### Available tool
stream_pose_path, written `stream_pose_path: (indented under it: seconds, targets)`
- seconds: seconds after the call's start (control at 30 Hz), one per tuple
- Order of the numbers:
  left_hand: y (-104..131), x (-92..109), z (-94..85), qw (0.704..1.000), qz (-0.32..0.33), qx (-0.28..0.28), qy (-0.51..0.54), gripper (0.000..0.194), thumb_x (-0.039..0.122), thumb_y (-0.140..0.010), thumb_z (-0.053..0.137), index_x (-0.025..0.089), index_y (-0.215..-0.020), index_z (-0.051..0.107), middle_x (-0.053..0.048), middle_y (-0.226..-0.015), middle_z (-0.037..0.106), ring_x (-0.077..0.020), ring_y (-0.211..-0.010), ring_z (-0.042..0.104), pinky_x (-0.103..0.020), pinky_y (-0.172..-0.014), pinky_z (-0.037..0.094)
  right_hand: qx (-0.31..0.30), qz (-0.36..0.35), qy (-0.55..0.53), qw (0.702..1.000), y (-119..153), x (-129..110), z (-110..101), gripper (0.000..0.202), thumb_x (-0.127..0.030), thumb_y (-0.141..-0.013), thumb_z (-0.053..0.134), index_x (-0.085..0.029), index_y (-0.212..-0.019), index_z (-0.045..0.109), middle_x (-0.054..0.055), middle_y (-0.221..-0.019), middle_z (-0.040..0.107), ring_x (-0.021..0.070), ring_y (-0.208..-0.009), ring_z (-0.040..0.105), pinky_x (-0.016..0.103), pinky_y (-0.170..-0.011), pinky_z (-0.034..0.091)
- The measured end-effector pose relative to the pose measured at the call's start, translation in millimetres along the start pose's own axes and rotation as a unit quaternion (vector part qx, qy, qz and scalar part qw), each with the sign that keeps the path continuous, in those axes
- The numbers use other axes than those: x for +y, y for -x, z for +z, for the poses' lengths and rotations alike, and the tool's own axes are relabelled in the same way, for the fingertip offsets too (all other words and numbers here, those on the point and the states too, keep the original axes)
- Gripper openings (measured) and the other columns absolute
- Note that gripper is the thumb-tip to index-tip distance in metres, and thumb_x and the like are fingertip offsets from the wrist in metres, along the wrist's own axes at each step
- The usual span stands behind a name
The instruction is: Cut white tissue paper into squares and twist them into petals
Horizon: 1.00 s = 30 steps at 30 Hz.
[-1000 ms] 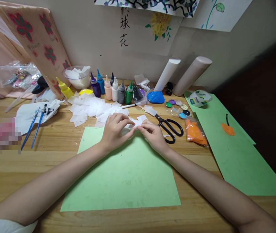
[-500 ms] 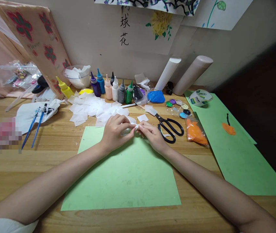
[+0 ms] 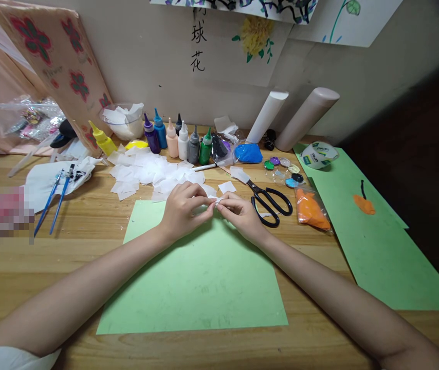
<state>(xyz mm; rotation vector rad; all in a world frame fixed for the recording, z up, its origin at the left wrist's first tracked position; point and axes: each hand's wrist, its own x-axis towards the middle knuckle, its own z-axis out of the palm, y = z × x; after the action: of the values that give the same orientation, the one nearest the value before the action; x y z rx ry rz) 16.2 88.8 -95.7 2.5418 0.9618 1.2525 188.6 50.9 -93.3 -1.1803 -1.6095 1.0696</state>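
My left hand point(image 3: 185, 209) and my right hand point(image 3: 241, 216) meet above the far edge of a green sheet point(image 3: 200, 277). Between their fingertips they pinch a small piece of white paper point(image 3: 217, 200), mostly covered by the fingers. Behind my left hand lies a spread of thin white paper pieces point(image 3: 158, 172). One loose white square point(image 3: 227, 187) rests just beyond my right hand. Black-handled scissors point(image 3: 260, 192) lie to the right of my right hand, with their blades near another white piece point(image 3: 239, 173).
Paint bottles point(image 3: 171, 139) and a bowl point(image 3: 124, 123) stand along the wall. Blue clay point(image 3: 248, 153), bagged orange clay point(image 3: 312, 209) and a tape roll point(image 3: 319, 155) lie rightward, by more green sheets point(image 3: 400, 267). Brushes point(image 3: 60, 203) rest on white paper at left.
The fingers of my right hand have shifted slightly around the pinched white paper, which now shows less. My left hand is almost unchanged.
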Motion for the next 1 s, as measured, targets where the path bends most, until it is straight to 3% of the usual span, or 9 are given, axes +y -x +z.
stream_pose_path:
  seconds: [0.2, 0.37, 0.67, 0.8, 1.0]
  targets:
    - [-0.7, 1.0, -0.4, 1.0, -0.007, -0.005, -0.003, 0.009, 0.025, -0.078, 0.061, 0.023, -0.081, 0.069, -0.001, -0.073, 0.062, -0.0148, -0.072, 0.051, -0.029, -0.063, 0.038, 0.019, -0.005, 0.008, 1.0, -0.6, 1.3, 1.1, 0.017, -0.028, -0.082, 0.056, -0.019, -0.073, 0.067, 0.001, -0.073, 0.051, 0.0136, -0.069, 0.048, 0.027, -0.062, 0.036]
    - [-1.3, 1.9, -0.5, 1.0, -0.02, -0.014, 0.018, 0.014, 0.024, -0.08, 0.059, 0.021, -0.092, 0.067, -0.003, -0.084, 0.068, -0.0159, -0.079, 0.058, -0.031, -0.07, 0.043, 0.069, -0.007, 0.014, 0.998, -1.9, 4.6, 1.8, 0.015, -0.031, -0.079, 0.06, -0.018, -0.076, 0.068, 0.003, -0.073, 0.055, 0.0148, -0.07, 0.051, 0.028, -0.062, 0.038]
    - [-1.0, 1.7, 0.0, 0.999, -0.013, -0.031, 0.034, 0.008, 0.024, -0.081, 0.058, 0.021, -0.083, 0.065, -0.001, -0.082, 0.069, -0.0148, -0.077, 0.059, -0.031, -0.07, 0.042, 0.076, -0.01, 0.032, 0.997, -1.9, 4.3, 1.2, 0.015, -0.029, -0.079, 0.06, -0.017, -0.075, 0.067, 0.003, -0.073, 0.055, 0.0143, -0.068, 0.051, 0.027, -0.058, 0.038]
    - [-4.5, 2.1, -2.3, 0.994, -0.095, -0.021, 0.054, 0.008, 0.024, -0.082, 0.056, 0.019, -0.078, 0.061, -0.001, -0.077, 0.065, -0.0148, -0.074, 0.056, -0.03, -0.067, 0.042, 0.08, -0.004, 0.037, 0.996, -1.5, 3.5, 1.4, 0.012, -0.027, -0.079, 0.06, -0.017, -0.074, 0.066, 0.003, -0.073, 0.056, 0.0142, -0.067, 0.05, 0.027, -0.057, 0.037]
    - [-7.2, -9.3, -1.4, 0.956, -0.276, 0.076, 0.063, 0.01, 0.024, -0.084, 0.051, 0.018, -0.077, 0.055, -0.001, -0.076, 0.059, -0.0134, -0.069, 0.052, -0.027, -0.061, 0.041, 0.086, 0.001, 0.049, 0.995, -0.8, 3.0, 0.6, 0.012, -0.024, -0.079, 0.059, -0.016, -0.072, 0.066, 0.002, -0.071, 0.053, 0.0133, -0.065, 0.048, 0.026, -0.056, 0.035]
